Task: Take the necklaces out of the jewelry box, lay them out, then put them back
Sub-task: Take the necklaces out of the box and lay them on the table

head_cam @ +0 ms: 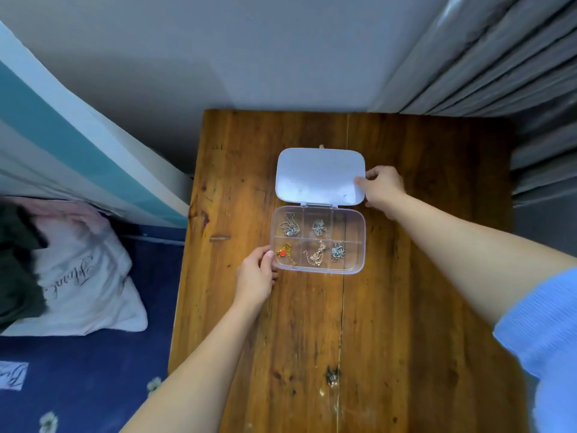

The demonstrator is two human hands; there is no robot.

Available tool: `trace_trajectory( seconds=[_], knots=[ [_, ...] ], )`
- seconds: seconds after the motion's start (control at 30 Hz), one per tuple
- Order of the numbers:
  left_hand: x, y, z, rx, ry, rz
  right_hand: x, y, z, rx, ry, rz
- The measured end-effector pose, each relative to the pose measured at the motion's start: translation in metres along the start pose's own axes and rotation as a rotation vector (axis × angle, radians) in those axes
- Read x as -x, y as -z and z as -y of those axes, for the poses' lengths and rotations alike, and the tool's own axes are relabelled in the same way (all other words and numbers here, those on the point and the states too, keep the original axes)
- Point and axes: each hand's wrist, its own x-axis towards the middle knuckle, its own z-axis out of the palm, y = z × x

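A clear plastic jewelry box [317, 239] is lying open on the wooden bench [406, 276], its lid [320, 175] folded back flat on the far side of the hinge.

The left hand [254, 276] is reaching in from the lower left, forearm stretched diagonally across the bench edge. Its grip is pinching the near-left corner of the box tray — thumb on the rim, fingers curled under and beside the wall. Just inside that grip, in the nearest compartment, a gold necklace with a red pendant [284, 253] is resting.

The right hand [381, 188] is extending from the lower right, arm long and nearly straight, a blue sleeve [543, 339] showing at the shoulder. Its grip is closing on the right edge of the lid, thumb on the top face and fingers wrapping behind the rim.

Between the two grips the other necklaces are sitting in their compartments: a silver necklace [290, 225] in the far-left cell, a second silver piece [318, 228] in the far-middle cell, a rose-gold chain [316, 257] in the near-middle cell, and a small silver pendant [337, 252] to its right, seemingly overlapping a divider. The far-right cell — the one closest to the right grip — is holding nothing visible.

Left of the bench a white pillow [84, 276] is lying on a blue bed [78, 385].
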Motion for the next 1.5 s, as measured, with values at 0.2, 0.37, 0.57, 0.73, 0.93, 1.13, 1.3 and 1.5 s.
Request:
trace_trajectory(
  seconds=[0.2,0.37,0.57,0.73,0.93,1.13,1.3,1.5],
  knots=[
    [0.001,0.004,-0.006,-0.043,0.003,0.014,0.02,0.008,-0.005,0.221,0.097,-0.033],
    [0.0,0.012,-0.01,-0.134,-0.027,0.033,0.069,0.006,0.013,0.308,0.368,-0.064],
    [-0.006,0.03,-0.002,-0.344,-0.169,0.06,0.105,-0.051,0.029,0.422,0.407,0.158],
    [-0.015,0.063,0.022,-0.758,-0.379,-0.019,0.101,-0.094,0.044,0.62,0.277,0.05],
    [-0.027,0.087,0.059,-0.993,-0.565,-0.025,0.096,-0.11,0.054,0.708,0.088,0.053],
    [-0.035,0.092,0.077,-0.987,-0.667,-0.054,0.093,-0.116,0.057,0.723,0.026,0.082],
    [-0.039,0.092,0.074,-0.931,-0.698,-0.064,0.099,-0.105,0.041,0.375,0.106,0.111],
    [-0.049,0.081,0.029,-0.551,-0.672,-0.054,0.128,-0.057,0.016,-0.376,0.005,0.089]
  ],
)
